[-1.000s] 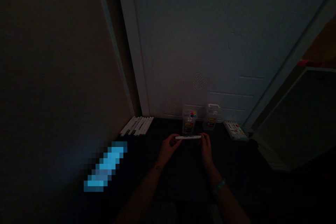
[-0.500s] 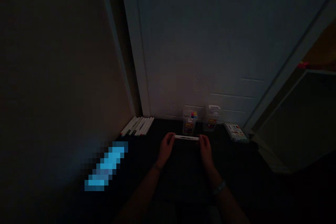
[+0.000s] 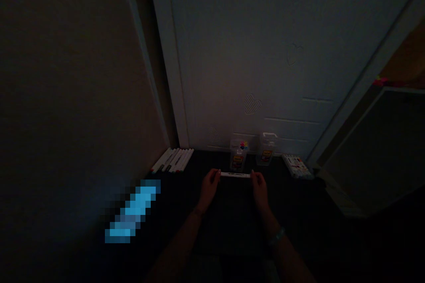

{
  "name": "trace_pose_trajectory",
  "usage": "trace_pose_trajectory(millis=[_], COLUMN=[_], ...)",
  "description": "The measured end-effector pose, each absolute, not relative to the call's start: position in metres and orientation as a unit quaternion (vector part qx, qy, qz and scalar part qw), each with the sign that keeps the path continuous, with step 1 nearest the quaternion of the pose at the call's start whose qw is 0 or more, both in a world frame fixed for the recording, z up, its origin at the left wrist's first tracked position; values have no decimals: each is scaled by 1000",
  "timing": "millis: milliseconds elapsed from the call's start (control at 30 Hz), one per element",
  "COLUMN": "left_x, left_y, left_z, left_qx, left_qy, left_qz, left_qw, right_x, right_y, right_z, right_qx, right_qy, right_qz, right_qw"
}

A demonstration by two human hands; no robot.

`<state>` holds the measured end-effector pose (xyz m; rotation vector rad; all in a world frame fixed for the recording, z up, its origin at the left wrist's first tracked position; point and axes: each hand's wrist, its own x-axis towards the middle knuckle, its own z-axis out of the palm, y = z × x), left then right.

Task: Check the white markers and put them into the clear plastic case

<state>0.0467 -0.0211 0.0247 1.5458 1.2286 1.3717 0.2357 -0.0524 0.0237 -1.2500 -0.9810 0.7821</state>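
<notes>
The scene is very dark. I hold a white marker (image 3: pixel 235 175) level between both hands above a dark floor. My left hand (image 3: pixel 210 187) is closed on its left end and my right hand (image 3: pixel 259 188) is closed on its right end. A band sits on my right wrist. Just beyond the marker stand two clear plastic marker boxes (image 3: pixel 238 155), one with coloured caps showing at its top.
A row of several white markers (image 3: pixel 173 160) lies at the back left by the wall. Another pack of markers (image 3: pixel 297 166) lies at the back right. A pale door (image 3: pixel 265 62) rises behind. A glowing blue blurred patch (image 3: pixel 132 210) sits at the left.
My hands have shifted slightly, with the fingers now more over the marker's ends. The marker stays level at nearly the same spot.
</notes>
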Motion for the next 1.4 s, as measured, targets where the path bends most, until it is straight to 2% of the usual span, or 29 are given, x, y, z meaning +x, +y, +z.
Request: trace_pose_trajectory(millis=[1400], left_x=[46], left_y=[-20], left_z=[20], left_qx=[598], left_qy=[472], left_qz=[544], left_qw=[352], right_x=[236], right_y=[-52], right_z=[19], right_qx=[-547], right_qy=[-443], right_qz=[320], right_qw=[635])
